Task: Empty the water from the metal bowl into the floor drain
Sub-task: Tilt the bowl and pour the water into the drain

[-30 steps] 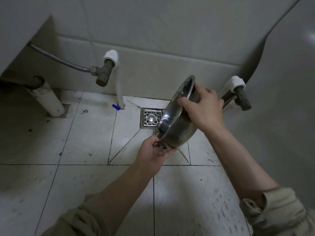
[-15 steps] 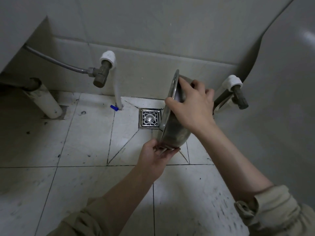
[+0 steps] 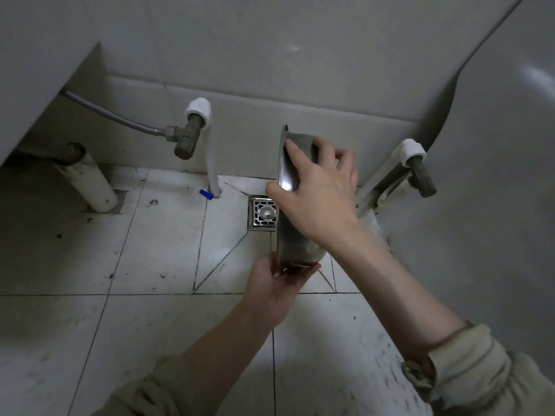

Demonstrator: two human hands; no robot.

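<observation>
The metal bowl (image 3: 295,250) stands on edge, its mouth turned left towards the square floor drain (image 3: 262,213), whose right side it partly hides. My right hand (image 3: 318,196) grips the bowl from above, thumb on the rim and fingers over its outer wall. My left hand (image 3: 277,285) holds the bowl's lowest rim from below. Its inside faces away from me, so I see no water.
A white pipe with a brass valve (image 3: 187,139) and braided hose rises left of the drain, a blue cap (image 3: 205,194) at its foot. Another valve (image 3: 420,172) sticks out at the right beside a white fixture (image 3: 495,205). A thick white drainpipe (image 3: 90,181) stands far left.
Both hands have tipped the bowl further, from a slant to nearly vertical, and the rim has moved over the drain's right edge.
</observation>
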